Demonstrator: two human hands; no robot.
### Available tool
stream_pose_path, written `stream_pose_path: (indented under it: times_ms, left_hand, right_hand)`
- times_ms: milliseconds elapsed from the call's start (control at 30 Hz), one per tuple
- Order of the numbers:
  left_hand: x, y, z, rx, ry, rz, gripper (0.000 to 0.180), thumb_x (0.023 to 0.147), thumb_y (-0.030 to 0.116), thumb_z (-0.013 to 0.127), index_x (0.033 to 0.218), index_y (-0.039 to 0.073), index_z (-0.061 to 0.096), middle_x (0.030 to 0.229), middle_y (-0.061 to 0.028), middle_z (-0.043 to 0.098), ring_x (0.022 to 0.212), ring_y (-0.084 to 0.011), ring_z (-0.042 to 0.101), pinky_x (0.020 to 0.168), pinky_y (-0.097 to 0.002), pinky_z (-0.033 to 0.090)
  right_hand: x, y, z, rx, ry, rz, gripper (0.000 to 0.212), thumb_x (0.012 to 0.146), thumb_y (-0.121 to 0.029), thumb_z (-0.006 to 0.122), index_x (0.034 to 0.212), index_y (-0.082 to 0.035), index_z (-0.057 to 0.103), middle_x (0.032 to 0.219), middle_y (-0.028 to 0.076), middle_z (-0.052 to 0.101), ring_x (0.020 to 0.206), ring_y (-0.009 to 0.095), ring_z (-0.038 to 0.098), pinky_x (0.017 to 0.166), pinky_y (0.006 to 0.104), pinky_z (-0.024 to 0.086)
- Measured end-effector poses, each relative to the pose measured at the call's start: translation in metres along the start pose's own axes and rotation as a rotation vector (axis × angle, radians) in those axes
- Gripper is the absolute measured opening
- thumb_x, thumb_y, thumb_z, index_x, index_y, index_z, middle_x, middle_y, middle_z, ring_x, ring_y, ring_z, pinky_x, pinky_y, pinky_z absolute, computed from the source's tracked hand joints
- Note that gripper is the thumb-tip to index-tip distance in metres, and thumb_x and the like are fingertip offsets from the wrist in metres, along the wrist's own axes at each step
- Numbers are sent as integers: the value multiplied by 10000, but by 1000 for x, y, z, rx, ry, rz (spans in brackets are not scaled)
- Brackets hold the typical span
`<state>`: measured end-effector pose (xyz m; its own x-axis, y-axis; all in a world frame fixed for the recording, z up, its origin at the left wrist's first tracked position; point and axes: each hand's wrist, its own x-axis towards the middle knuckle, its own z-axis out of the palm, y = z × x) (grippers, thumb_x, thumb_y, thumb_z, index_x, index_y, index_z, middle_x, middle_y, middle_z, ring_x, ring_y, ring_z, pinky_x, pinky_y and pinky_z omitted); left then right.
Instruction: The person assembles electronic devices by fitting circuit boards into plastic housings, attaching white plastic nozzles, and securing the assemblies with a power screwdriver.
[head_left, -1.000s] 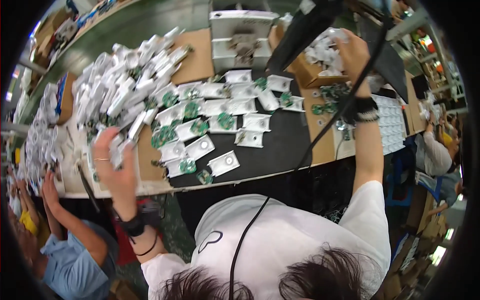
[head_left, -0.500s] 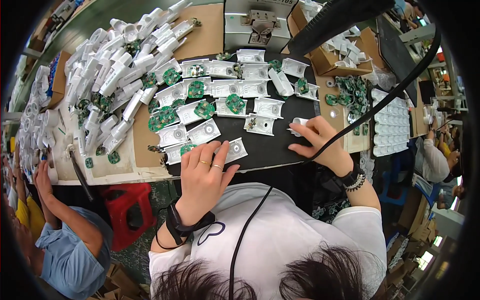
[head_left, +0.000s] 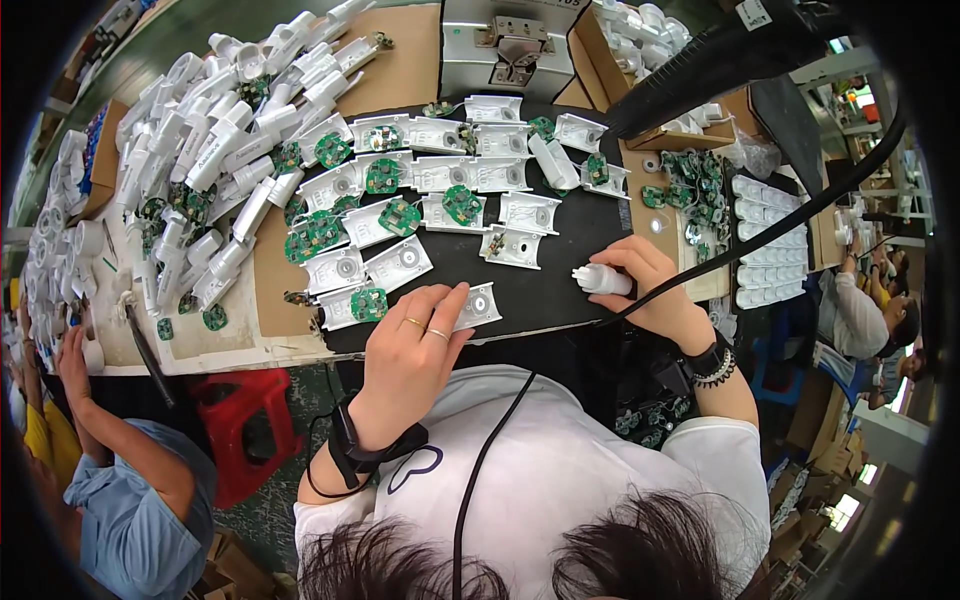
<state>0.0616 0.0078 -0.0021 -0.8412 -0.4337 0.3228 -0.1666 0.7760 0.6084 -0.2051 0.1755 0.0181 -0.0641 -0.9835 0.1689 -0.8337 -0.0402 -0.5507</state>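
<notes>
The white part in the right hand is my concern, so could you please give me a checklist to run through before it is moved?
1. Right hand grip on the white part: ok, held between thumb and fingers.
2. Left hand at the white shell half: ok, fingers at its left end; how firmly, cannot tell.
3. Part and shell half apart: ok, black mat shows between them.
4. Black cable free of the right hand: cannot tell; it crosses the hand in view.
5. Co-worker's hand out of the way: ok, at far left.
</notes>
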Motion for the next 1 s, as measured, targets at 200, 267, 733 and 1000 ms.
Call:
stream_pose_path:
  times_ms: [200, 267, 733, 1000]
  left_hand:
    - [3, 4, 5, -68, 13, -13, 530, 753, 49, 750, 1253, 46, 573, 1078, -154, 614, 916, -318, 622, 736, -372, 528]
    - [3, 4, 6, -78, 12, -18, 532, 753, 47, 750, 1255, 47, 572, 1079, -155, 614, 915, -319, 623, 736, -371, 529]
    - [4, 4, 10, -124, 16, -27, 534, 752, 27, 744, 1257, 51, 571, 1086, -157, 617, 911, -319, 629, 728, -370, 537]
    - [-1, 0, 17, -59, 20, 12, 471, 739, 6, 717, 1194, 68, 614, 1109, -147, 602, 919, -320, 626, 732, -367, 540]
  right_hand:
    - [18, -18, 4, 93, -53, 6, 522, 742, -43, 779, 1235, -94, 615, 980, 131, 640, 717, 305, 639, 614, 340, 517]
    - [23, -23, 16, 93, -28, -97, 515, 753, -47, 766, 1242, -94, 611, 998, 134, 647, 745, 310, 650, 635, 359, 529]
    - [34, -22, 37, 98, -213, -211, 318, 788, -84, 732, 1071, -24, 599, 1054, 145, 654, 805, 326, 669, 624, 366, 557]
    - [40, -38, 29, -122, -206, -260, 310, 768, -122, 762, 1033, -62, 613, 965, 86, 656, 727, 252, 668, 573, 326, 545]
